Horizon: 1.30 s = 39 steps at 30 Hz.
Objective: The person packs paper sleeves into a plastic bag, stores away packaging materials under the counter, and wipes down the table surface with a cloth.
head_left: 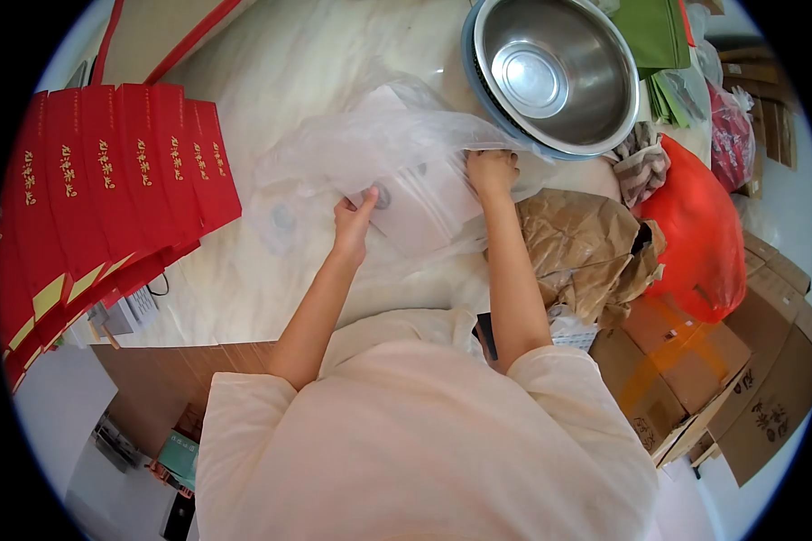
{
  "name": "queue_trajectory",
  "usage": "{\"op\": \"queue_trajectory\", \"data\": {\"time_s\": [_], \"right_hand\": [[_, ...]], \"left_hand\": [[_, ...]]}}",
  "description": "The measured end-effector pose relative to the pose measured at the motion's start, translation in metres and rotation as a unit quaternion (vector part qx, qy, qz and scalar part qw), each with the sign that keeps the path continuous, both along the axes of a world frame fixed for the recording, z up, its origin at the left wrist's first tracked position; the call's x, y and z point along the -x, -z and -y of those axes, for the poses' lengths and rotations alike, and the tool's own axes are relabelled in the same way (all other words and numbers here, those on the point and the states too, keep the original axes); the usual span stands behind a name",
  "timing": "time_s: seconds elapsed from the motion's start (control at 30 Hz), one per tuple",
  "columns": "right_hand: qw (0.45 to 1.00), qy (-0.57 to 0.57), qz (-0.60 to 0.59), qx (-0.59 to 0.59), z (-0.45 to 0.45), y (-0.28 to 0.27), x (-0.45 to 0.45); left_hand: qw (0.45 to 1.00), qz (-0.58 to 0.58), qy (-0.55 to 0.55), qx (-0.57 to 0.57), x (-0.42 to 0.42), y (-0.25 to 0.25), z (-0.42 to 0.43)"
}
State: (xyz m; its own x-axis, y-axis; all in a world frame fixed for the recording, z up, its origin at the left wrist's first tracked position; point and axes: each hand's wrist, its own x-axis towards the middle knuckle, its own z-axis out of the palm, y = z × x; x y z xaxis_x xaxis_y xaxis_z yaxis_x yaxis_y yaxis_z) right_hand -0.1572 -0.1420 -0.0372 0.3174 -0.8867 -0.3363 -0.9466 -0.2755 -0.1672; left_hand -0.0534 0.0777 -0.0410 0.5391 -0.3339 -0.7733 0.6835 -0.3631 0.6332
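1. The step in hand appears to be handling a white packet (424,212) together with a thin clear plastic bag (325,144); whether the packet is going in or coming out, I cannot tell.
2. The next move, as I judge it, calls for a steady grip on the packet while the loose film is controlled, since the plastic looks flimsy and likely to cling or fold.
3. The packet lies over the pale table (280,63), between the two hands and tilted in the view, with film spread across its far part and bunched beyond it.
4. The left hand (355,224) grasps the packet's near left part, thumb on top, fingers mostly hidden beneath.
5. The right hand (493,171) is at the packet's right side, fingers curled in, seemingly clenched on the bag; whether it also grips the packet is unclear.
6. A steel bowl (595,104) stands just beyond the right hand, and crumpled brown paper (573,248) lies beside the right forearm.
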Motion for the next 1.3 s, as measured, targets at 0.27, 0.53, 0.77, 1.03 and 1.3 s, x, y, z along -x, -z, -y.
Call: {"op": "queue_trajectory", "data": {"time_s": [0.27,0.53,0.77,1.03,1.3], "right_hand": [[0.970,-0.180,0.076,-0.143,0.027,0.039,0.014],[0.902,-0.103,0.268,-0.322,0.016,-0.031,-0.010],[0.940,-0.201,0.258,-0.096,-0.093,-0.084,-0.015],[0.958,-0.224,0.155,-0.089,-0.141,-0.086,-0.058],[0.971,-0.178,0.155,-0.036,-0.144,-0.084,-0.071]], "left_hand": [[0.998,-0.061,-0.017,-0.023,0.006,-0.029,0.011],[0.997,-0.063,-0.043,0.001,0.009,-0.018,0.005],[0.989,-0.093,-0.069,0.092,0.011,-0.012,-0.016],[0.956,-0.147,-0.099,0.233,0.013,0.014,-0.046],[0.958,-0.148,-0.138,0.204,0.011,0.004,-0.039]]}}
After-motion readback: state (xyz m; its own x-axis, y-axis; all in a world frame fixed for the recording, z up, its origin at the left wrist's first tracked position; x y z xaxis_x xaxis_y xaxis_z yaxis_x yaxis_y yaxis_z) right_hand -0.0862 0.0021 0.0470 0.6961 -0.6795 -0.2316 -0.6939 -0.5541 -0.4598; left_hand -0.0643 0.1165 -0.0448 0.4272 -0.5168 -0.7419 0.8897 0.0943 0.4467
